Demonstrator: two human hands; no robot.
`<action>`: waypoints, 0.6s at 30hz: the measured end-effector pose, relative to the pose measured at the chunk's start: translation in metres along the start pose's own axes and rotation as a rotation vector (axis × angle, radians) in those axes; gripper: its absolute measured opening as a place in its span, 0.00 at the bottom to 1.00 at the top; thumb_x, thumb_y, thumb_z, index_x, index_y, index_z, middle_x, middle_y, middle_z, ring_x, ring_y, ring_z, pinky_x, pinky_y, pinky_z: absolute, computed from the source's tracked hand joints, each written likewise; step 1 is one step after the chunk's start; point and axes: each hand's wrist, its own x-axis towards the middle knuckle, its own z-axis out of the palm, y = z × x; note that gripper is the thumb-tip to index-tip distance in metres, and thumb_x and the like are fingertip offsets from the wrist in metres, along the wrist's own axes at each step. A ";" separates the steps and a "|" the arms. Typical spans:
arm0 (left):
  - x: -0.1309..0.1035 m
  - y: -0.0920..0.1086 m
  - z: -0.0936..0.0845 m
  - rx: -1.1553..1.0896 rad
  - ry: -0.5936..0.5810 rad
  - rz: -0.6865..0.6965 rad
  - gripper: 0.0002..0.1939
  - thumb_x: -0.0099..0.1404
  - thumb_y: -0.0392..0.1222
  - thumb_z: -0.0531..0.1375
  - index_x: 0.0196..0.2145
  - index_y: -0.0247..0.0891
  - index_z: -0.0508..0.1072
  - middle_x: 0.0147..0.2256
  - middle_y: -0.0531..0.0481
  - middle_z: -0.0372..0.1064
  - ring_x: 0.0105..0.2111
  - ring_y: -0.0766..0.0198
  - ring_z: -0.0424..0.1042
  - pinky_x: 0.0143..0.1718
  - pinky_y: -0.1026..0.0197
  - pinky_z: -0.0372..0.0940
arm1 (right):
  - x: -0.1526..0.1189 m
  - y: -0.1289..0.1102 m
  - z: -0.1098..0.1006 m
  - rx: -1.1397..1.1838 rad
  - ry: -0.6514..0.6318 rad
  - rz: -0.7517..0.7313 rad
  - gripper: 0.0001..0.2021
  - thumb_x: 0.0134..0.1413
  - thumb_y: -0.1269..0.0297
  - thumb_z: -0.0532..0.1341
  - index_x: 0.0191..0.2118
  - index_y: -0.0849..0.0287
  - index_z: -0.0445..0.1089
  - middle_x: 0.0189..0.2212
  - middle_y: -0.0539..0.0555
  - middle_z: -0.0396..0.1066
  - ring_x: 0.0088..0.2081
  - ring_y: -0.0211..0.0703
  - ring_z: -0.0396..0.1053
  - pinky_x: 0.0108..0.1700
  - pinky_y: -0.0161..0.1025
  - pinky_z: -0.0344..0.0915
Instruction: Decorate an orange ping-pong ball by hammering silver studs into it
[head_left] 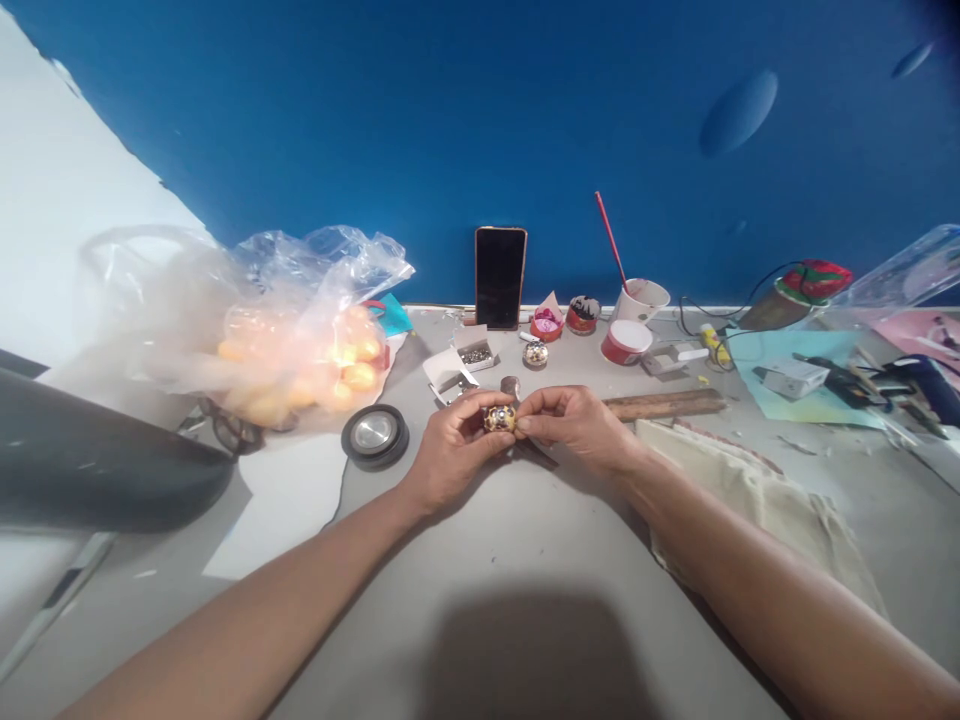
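Note:
Near the middle of the table, my left hand (448, 442) is closed around a small yellowish ball (499, 419) set with shiny metal studs. The fingertips and thumb of my right hand (581, 428) pinch the right side of this ball. Whatever else those right fingertips hold is too small to make out. Just behind my hands lies a hammer with a wooden handle (667, 404), its head partly hidden by them. A similar studded ball (535, 353) rests farther back. Small open boxes (475, 356) with tiny metal pieces stand beyond my left hand.
A black round container (375, 437) and a plastic bag of yellow-orange items (315, 350) are at left. A phone (501, 278) leans on the blue wall. Behind at right stand a white cup (643, 298) and a red-white tub (626, 342). Beige cloth (750, 500) lies under my right forearm.

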 end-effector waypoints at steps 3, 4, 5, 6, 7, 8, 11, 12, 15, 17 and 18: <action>-0.001 0.002 0.001 -0.009 0.014 -0.002 0.19 0.55 0.41 0.75 0.45 0.38 0.82 0.46 0.44 0.75 0.38 0.59 0.76 0.37 0.58 0.74 | 0.000 0.000 0.000 -0.032 0.016 0.004 0.13 0.37 0.59 0.77 0.28 0.60 0.79 0.26 0.52 0.77 0.29 0.39 0.69 0.33 0.39 0.64; -0.001 0.003 0.002 -0.022 0.014 -0.016 0.19 0.54 0.41 0.75 0.45 0.37 0.82 0.45 0.45 0.75 0.37 0.59 0.76 0.36 0.58 0.75 | 0.000 0.000 0.000 -0.036 0.016 0.002 0.13 0.37 0.59 0.76 0.28 0.60 0.79 0.26 0.52 0.77 0.29 0.40 0.69 0.34 0.39 0.65; -0.001 0.004 0.002 -0.037 0.011 -0.036 0.20 0.54 0.41 0.75 0.44 0.37 0.82 0.44 0.45 0.75 0.36 0.60 0.76 0.35 0.58 0.75 | 0.000 0.000 0.001 -0.037 0.014 -0.001 0.12 0.37 0.59 0.76 0.28 0.60 0.78 0.26 0.52 0.77 0.29 0.40 0.70 0.34 0.39 0.65; -0.001 0.006 0.003 -0.050 0.007 -0.060 0.20 0.53 0.40 0.75 0.44 0.37 0.82 0.43 0.45 0.75 0.35 0.60 0.76 0.34 0.58 0.76 | -0.001 -0.001 0.001 -0.038 0.011 -0.009 0.12 0.38 0.60 0.76 0.28 0.60 0.78 0.25 0.52 0.77 0.28 0.40 0.70 0.34 0.39 0.66; -0.002 0.008 0.003 -0.061 0.003 -0.084 0.20 0.53 0.40 0.75 0.44 0.36 0.82 0.42 0.46 0.75 0.33 0.61 0.76 0.33 0.58 0.76 | -0.001 -0.001 0.002 -0.040 0.008 -0.022 0.11 0.38 0.60 0.75 0.28 0.60 0.78 0.25 0.52 0.76 0.28 0.40 0.70 0.33 0.39 0.66; -0.002 0.010 0.003 -0.069 -0.001 -0.105 0.20 0.53 0.40 0.75 0.44 0.36 0.82 0.41 0.46 0.75 0.31 0.62 0.76 0.32 0.58 0.76 | -0.001 -0.002 0.003 -0.046 0.006 -0.037 0.10 0.39 0.61 0.74 0.27 0.60 0.78 0.25 0.52 0.76 0.28 0.40 0.70 0.33 0.39 0.66; -0.002 0.012 0.004 -0.071 -0.010 -0.121 0.20 0.53 0.40 0.75 0.44 0.35 0.82 0.41 0.47 0.73 0.29 0.64 0.76 0.30 0.57 0.77 | -0.003 -0.005 0.004 -0.107 0.020 -0.083 0.07 0.42 0.62 0.72 0.27 0.60 0.78 0.24 0.52 0.76 0.27 0.39 0.68 0.31 0.38 0.65; -0.002 0.012 0.004 -0.066 -0.012 -0.108 0.20 0.53 0.41 0.75 0.44 0.36 0.82 0.42 0.46 0.72 0.30 0.63 0.76 0.31 0.56 0.78 | -0.004 -0.005 0.004 -0.136 0.028 -0.095 0.07 0.42 0.63 0.71 0.27 0.60 0.78 0.24 0.51 0.76 0.27 0.39 0.67 0.30 0.38 0.64; -0.004 0.012 0.004 0.010 -0.012 -0.002 0.18 0.56 0.42 0.74 0.44 0.38 0.83 0.45 0.44 0.72 0.37 0.57 0.77 0.35 0.54 0.78 | -0.005 -0.007 0.006 -0.189 0.052 -0.097 0.06 0.42 0.63 0.70 0.27 0.60 0.78 0.23 0.52 0.75 0.26 0.38 0.67 0.29 0.37 0.62; -0.006 0.012 0.005 0.117 0.012 0.115 0.15 0.58 0.42 0.73 0.44 0.40 0.84 0.45 0.43 0.73 0.43 0.54 0.76 0.43 0.53 0.76 | -0.006 -0.008 0.007 -0.176 0.062 -0.076 0.06 0.41 0.63 0.70 0.27 0.60 0.78 0.23 0.52 0.75 0.26 0.38 0.66 0.28 0.37 0.62; -0.007 0.013 0.005 0.176 0.034 0.172 0.14 0.59 0.41 0.73 0.43 0.41 0.84 0.45 0.44 0.74 0.44 0.53 0.75 0.46 0.53 0.74 | -0.006 -0.008 0.008 -0.162 0.064 -0.062 0.07 0.41 0.63 0.70 0.27 0.60 0.78 0.23 0.52 0.75 0.25 0.38 0.66 0.28 0.36 0.61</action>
